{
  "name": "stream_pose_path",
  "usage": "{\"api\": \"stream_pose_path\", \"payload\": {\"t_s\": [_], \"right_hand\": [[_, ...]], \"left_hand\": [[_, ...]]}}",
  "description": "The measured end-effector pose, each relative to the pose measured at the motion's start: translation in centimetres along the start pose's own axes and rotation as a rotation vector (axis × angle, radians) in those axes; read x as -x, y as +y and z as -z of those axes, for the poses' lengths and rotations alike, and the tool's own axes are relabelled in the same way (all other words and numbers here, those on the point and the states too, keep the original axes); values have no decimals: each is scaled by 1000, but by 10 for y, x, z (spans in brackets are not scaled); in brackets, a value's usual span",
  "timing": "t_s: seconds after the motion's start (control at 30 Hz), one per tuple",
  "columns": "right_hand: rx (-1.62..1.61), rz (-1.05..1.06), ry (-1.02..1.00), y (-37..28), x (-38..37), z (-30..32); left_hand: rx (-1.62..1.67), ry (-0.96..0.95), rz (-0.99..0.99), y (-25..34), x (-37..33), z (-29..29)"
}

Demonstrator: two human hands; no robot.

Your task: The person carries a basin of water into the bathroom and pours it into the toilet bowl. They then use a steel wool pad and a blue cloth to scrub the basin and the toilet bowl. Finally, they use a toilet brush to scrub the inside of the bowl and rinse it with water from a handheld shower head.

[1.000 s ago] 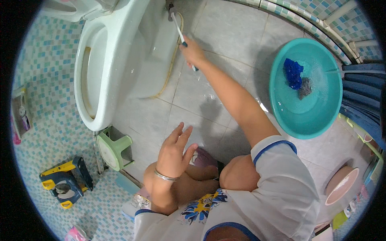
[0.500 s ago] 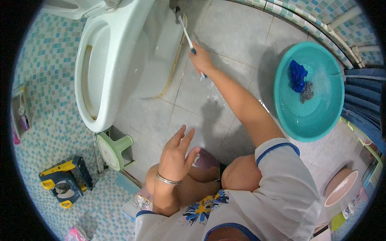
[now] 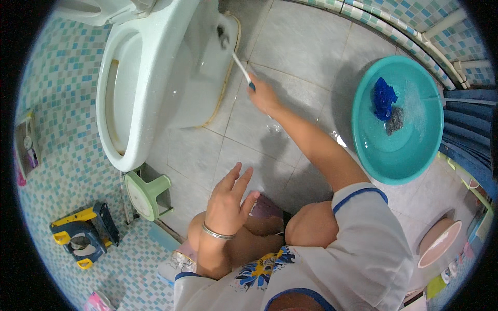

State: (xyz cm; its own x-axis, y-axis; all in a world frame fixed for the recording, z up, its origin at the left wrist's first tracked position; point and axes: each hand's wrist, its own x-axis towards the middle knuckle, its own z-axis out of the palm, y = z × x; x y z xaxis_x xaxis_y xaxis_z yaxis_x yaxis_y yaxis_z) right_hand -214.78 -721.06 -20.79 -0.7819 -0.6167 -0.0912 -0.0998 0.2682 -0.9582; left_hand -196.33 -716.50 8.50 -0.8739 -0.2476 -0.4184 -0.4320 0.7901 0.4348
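My right hand (image 3: 263, 94) is closed round the dark grip of a white-handled brush (image 3: 240, 66). The brush's dark head is blurred and lies against the lower side of the white toilet (image 3: 189, 85), near its base. Over my knees, my left hand (image 3: 231, 192) hangs in the air with fingers stretched out and nothing in it; a silver bangle is on that wrist. To the right stands a turquoise basin (image 3: 398, 160) with water in it, a blue cloth (image 3: 384, 97) and a grey scouring pad (image 3: 395, 121).
A green stool (image 3: 145, 197) stands by the toilet's front. On the left, a yellow and dark blue rack (image 3: 83, 236) is against the mosaic wall. A pink basin (image 3: 441, 243) is at the lower right, a blue curtain (image 3: 469, 122) at the right edge. The tiled floor (image 3: 306, 41) has wet patches.
The brush head has shifted left and a little toward me, from the toilet's base edge onto its side. My right hand has come slightly nearer me. My left hand has barely moved.
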Motion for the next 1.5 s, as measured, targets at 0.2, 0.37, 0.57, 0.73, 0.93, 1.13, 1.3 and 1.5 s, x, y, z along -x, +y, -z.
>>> {"api": "stream_pose_path", "payload": {"t_s": [0.2, 0.37, 0.57, 0.73, 0.93, 1.13, 1.3, 1.5], "right_hand": [[-276, -262, -174, -80, 6, 77], [61, -107, -110, -50, -15, 36], [-333, -382, -479, -70, 109, 89], [-559, -566, -249, -20, 184, 113], [-315, -588, -72, 39, 243, 161], [-14, -368, 121, 73, 296, 190], [150, 64, 226, 104, 300, 200], [-21, -150, 125, 134, 301, 207]], "left_hand": [[-18, 6, -33, 11, 6, -1], [-8, 19, -39, 7, -1, -4], [-35, 66, -45, -2, 0, -18], [-26, 6, -14, 15, -13, -26], [-116, -30, -269, 88, -62, -54], [-158, -51, -583, 188, -200, -165], [-507, 125, -774, 206, -291, -260], [-745, -234, -436, 201, -307, -292]]}}
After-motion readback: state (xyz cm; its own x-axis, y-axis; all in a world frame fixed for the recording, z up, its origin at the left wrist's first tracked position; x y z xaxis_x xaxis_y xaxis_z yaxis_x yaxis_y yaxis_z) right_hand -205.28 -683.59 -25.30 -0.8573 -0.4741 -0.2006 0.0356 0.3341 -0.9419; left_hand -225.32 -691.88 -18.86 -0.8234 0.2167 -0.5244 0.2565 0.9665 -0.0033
